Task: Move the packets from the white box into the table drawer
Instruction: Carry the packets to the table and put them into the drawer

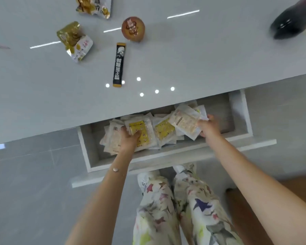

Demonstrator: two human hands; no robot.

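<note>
The table drawer (240, 110) stands pulled open under the grey tabletop. Several pale and yellow packets lie heaped inside it. My left hand (129, 140) is in the drawer, fingers curled round a yellow packet (141, 133). My right hand (209, 127) grips a pale beige packet (184, 121) at its right edge, over the heap. Another yellow packet (164, 129) lies between the two hands. The white box is not in view.
On the tabletop (184, 55) lie a black stick sachet (119, 64), a round brown snack (133, 28), two gold-and-white snack bags (74, 40) (94, 6) and a dark object (293, 20) at the far right. My patterned trousers (175, 209) stand below the drawer front.
</note>
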